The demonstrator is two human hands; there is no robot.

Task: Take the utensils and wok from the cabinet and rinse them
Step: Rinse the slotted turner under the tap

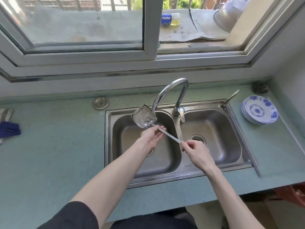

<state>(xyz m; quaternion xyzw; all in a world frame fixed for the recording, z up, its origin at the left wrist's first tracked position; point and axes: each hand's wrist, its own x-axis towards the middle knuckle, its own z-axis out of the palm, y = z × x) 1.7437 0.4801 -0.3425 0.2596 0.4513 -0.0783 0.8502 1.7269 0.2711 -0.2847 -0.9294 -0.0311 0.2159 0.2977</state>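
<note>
One spatula [144, 118]: right hand [197, 152] pinches handle; left hand [151, 137] open beneath.

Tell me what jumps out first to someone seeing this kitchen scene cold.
The metal spatula held over the left basin of the double sink draws the eye: the right hand pinches the handle's end while the left hand lies open under the shaft, just below the curved faucet. Next comes the stack of blue-and-white plates on the counter to the right, then the Pepsi-labelled bottle lying on the ledge outside the window.
</note>
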